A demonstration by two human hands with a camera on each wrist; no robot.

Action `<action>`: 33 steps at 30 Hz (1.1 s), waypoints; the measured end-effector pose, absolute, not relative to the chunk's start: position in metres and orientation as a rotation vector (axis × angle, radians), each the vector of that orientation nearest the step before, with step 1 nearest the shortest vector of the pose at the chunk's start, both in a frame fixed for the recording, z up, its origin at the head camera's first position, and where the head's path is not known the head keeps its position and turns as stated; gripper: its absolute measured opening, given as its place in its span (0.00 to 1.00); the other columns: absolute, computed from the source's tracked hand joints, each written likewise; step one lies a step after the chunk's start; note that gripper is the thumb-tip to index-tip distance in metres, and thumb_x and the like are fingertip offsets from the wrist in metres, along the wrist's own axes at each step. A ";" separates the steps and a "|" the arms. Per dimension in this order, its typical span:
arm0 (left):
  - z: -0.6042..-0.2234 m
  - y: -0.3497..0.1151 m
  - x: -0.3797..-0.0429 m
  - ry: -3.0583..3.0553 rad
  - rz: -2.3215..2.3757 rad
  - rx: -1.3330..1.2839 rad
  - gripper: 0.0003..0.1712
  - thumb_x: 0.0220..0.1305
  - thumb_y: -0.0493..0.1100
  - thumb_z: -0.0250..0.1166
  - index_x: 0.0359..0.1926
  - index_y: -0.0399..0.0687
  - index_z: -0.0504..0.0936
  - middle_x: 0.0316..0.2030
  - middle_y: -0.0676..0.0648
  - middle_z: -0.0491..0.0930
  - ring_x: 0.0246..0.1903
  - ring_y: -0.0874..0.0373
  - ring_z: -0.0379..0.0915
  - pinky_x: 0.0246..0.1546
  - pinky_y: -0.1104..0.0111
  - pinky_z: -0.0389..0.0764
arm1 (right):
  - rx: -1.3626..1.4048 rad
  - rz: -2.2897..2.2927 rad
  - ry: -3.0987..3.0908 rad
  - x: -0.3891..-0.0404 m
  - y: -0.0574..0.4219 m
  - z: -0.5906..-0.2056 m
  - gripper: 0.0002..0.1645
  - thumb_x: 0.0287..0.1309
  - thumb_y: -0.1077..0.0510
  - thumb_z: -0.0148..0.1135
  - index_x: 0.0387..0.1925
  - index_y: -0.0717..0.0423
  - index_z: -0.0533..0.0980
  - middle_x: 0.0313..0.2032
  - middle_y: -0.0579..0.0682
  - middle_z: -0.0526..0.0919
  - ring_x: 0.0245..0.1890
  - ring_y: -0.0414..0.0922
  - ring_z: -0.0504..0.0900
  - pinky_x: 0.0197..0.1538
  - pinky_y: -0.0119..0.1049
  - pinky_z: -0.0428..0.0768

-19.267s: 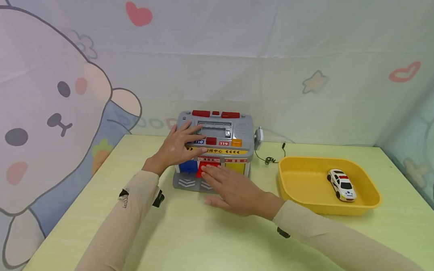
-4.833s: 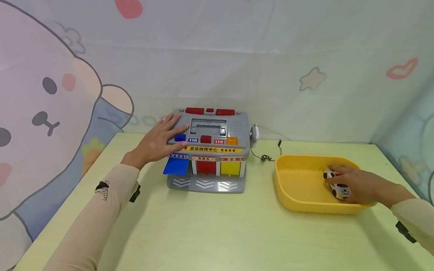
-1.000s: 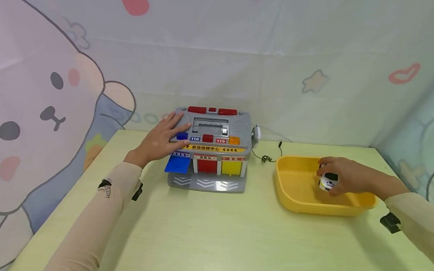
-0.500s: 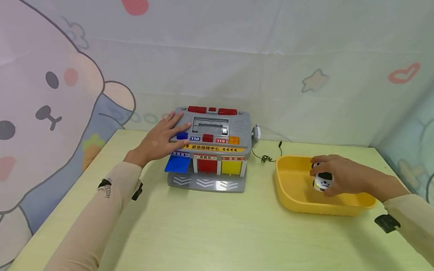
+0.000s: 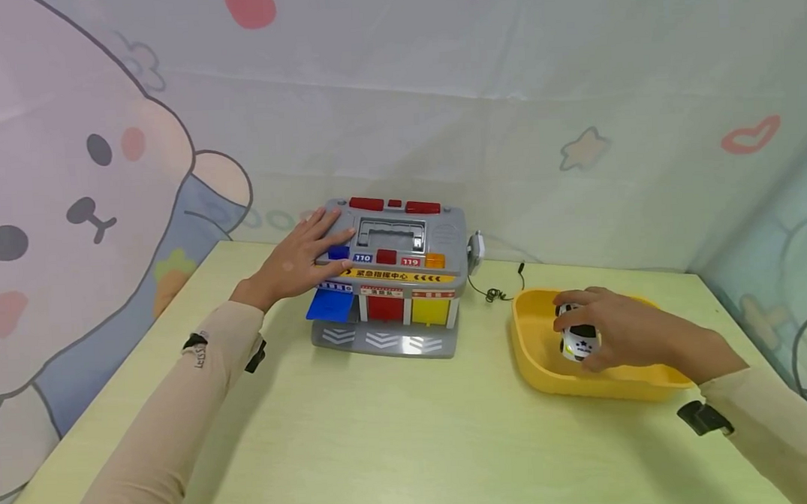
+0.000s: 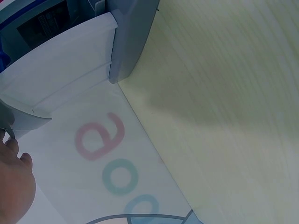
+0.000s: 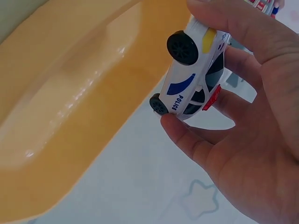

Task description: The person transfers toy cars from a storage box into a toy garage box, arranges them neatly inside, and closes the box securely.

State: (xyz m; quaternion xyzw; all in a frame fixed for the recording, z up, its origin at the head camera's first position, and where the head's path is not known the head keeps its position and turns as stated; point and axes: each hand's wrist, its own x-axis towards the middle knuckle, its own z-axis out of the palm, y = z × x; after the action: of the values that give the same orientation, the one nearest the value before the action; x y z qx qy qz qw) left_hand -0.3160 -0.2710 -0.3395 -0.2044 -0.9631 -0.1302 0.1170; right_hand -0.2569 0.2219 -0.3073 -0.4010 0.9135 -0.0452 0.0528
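My right hand (image 5: 626,326) holds a white toy police car (image 5: 578,337) between thumb and fingers, above the yellow tray (image 5: 551,384). In the right wrist view the toy police car (image 7: 194,77) shows black wheels and POLICE lettering on its side. My left hand (image 5: 302,260) rests flat on the left top of a grey toy garage (image 5: 404,271). That garage's blue door (image 5: 330,305) is swung up and outward, while the red door (image 5: 384,310) and the yellow door (image 5: 430,312) are down. Part of my left hand (image 6: 16,186) enters the left wrist view beside the garage's side wall.
A grey ramp (image 5: 383,343) with white chevrons fronts the garage. A thin black cable (image 5: 496,294) lies between garage and tray. A white knob (image 5: 476,250) sticks out on the garage's right side. Behind the table (image 5: 398,433) hangs a printed cloth (image 5: 397,94).
Over the last second my right hand, gripping the toy police car, has moved left across the tray. Further back, the blue door swung up and the red one went down. My left hand lately stays put.
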 end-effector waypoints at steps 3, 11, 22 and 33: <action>-0.339 -0.271 -0.316 -2.814 -0.383 -0.604 0.41 0.66 0.67 0.55 0.76 0.60 0.61 0.80 0.46 0.44 0.80 0.45 0.31 0.78 0.45 0.42 | -1.241 -0.142 2.773 -0.253 0.216 -0.305 0.26 0.46 0.56 0.75 0.51 0.51 0.83 0.64 0.59 0.74 0.61 0.64 0.73 0.56 0.56 0.79; -0.339 -0.271 -0.315 -2.815 -0.376 -0.605 0.42 0.66 0.68 0.54 0.76 0.60 0.61 0.80 0.46 0.45 0.80 0.45 0.31 0.78 0.44 0.42 | -1.278 -0.129 2.745 -0.240 0.191 -0.298 0.26 0.47 0.57 0.74 0.52 0.48 0.83 0.67 0.57 0.73 0.66 0.63 0.69 0.59 0.56 0.78; -0.339 -0.268 -0.315 -2.812 -0.390 -0.616 0.42 0.66 0.68 0.54 0.76 0.60 0.61 0.80 0.46 0.45 0.80 0.45 0.32 0.78 0.45 0.42 | -1.373 -0.096 2.744 -0.230 0.155 -0.304 0.23 0.44 0.56 0.74 0.47 0.41 0.83 0.63 0.51 0.75 0.59 0.55 0.71 0.53 0.45 0.83; -0.341 -0.266 -0.315 -2.803 -0.401 -0.623 0.42 0.66 0.68 0.54 0.76 0.61 0.61 0.80 0.47 0.45 0.80 0.46 0.32 0.78 0.45 0.42 | -1.349 -0.090 2.704 -0.226 0.127 -0.317 0.25 0.46 0.55 0.74 0.50 0.41 0.83 0.66 0.50 0.73 0.61 0.54 0.70 0.54 0.45 0.83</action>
State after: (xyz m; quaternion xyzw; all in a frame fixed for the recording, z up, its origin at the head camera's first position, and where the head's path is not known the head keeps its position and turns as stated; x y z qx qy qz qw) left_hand -0.3152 -0.2658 -0.3412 -0.2132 -0.9597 -0.1372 0.1210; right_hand -0.2262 0.1275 -0.3170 -0.4453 0.8929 -0.0298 0.0590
